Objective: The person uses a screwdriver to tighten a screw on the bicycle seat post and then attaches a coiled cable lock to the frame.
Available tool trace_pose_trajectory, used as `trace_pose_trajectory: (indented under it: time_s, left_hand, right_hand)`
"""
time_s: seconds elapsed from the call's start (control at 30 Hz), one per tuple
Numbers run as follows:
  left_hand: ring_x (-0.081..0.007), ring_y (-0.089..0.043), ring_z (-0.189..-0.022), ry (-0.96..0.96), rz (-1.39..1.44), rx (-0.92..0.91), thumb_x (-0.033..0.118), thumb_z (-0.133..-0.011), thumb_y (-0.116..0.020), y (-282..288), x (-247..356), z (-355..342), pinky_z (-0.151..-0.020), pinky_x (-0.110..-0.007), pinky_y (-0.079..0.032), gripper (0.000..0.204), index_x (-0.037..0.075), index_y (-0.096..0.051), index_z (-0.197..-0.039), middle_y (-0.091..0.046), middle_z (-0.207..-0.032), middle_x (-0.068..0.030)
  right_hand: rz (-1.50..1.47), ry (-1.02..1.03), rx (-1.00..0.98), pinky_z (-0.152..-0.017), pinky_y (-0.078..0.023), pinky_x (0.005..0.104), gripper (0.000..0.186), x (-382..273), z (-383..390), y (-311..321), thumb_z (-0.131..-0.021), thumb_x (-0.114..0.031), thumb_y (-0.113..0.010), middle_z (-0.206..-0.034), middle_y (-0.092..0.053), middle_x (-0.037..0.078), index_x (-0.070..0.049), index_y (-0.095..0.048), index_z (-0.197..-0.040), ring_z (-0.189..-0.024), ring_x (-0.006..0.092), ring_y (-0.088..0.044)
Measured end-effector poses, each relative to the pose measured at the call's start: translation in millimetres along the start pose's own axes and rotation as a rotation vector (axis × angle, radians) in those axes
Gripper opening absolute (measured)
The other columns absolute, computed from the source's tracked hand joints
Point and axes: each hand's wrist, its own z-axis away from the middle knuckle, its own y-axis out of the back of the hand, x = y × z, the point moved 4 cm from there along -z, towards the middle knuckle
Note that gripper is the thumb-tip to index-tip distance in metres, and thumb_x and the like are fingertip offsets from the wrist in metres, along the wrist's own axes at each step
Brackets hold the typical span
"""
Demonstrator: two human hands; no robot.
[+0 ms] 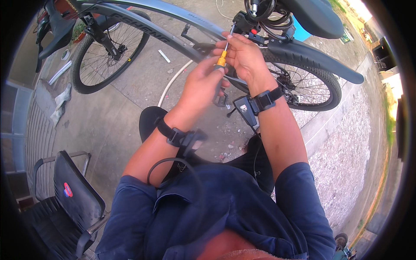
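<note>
My left hand (pixel 202 82) is closed round the grey end of a screwdriver (pixel 222 58) with a yellow collar. Thumb and fingertips of my right hand (pixel 248 55) pinch its metal shaft higher up. The shaft points up at a black clamp (pixel 242 22) below the bicycle's saddle (pixel 313 19); whether the tip sits in a screw I cannot tell. A coiled black cable lock (pixel 277 22) hangs beside the clamp. The grey bicycle frame (pixel 151 32) runs from there to the upper left. Part of the screwdriver handle is hidden by my left fingers.
The front wheel (pixel 80 78) stands at the upper left, the rear wheel (pixel 333 89) and its black mudguard (pixel 320 60) at the right. A black chair (pixel 78 190) is at the lower left. A pale hose (pixel 167 89) lies on the concrete. Straps with small devices sit on both wrists.
</note>
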Motion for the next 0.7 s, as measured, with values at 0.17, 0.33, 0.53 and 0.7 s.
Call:
trace_pose_trajectory:
  time_s: [0.17, 0.33, 0.53, 0.7]
  left_hand:
    - [-0.0183, -0.068, -0.086, 0.083, 0.146, -0.048, 0.017, -0.095, -0.057, 5.1, 1.6, -1.4, -0.065, -0.027, -0.053, 0.044, 0.002, -0.05, -0.136, -0.066, -0.115, -0.0116]
    - [-0.0206, -0.068, -0.085, 0.228, 0.578, -0.134, 0.024, -0.097, -0.053, 11.2, -1.5, -3.9, -0.065, -0.028, -0.051, 0.041, 0.003, -0.052, -0.133, -0.067, -0.11, -0.0138]
    - [-0.0168, -0.066, -0.076, 0.288, 0.645, -0.173, 0.026, -0.098, -0.053, 12.7, -3.6, 13.1, -0.052, -0.023, -0.048, 0.044, 0.003, -0.049, -0.136, -0.068, -0.11, -0.0158]
    - [-0.0146, -0.064, -0.073, -0.232, -0.504, 0.107, 0.025, -0.098, -0.053, 12.0, 21.4, 16.5, -0.05, -0.022, -0.045, 0.041, 0.003, -0.051, -0.132, -0.068, -0.104, -0.0143]
  right_hand:
    - [0.004, 0.013, 0.007, -0.081, -0.057, 0.0377, 0.032, -0.7, -2.0, 3.6, -0.1, -0.018, -0.053, -0.103, -0.066, 0.015, 0.0, -0.054, -0.127, -0.093, 0.0279, -0.069]
    - [-0.028, 0.023, -0.008, -0.08, -0.057, 0.0374, 0.033, -3.3, -0.7, -1.9, -0.1, -0.019, -0.053, -0.101, -0.066, 0.014, 0.001, -0.054, -0.126, -0.091, 0.0272, -0.068]
    - [-0.062, 0.038, -0.017, -0.079, -0.056, 0.0368, 0.032, -2.3, -1.9, -3.4, -0.101, -0.02, -0.052, -0.103, -0.066, 0.014, 0.001, -0.055, -0.124, -0.094, 0.0274, -0.068]
    - [-0.145, 0.044, -0.031, -0.079, -0.055, 0.0371, 0.029, 1.3, -8.7, -3.7, -0.101, -0.019, -0.05, -0.106, -0.066, 0.015, 0.0, -0.055, -0.122, -0.094, 0.028, -0.068]
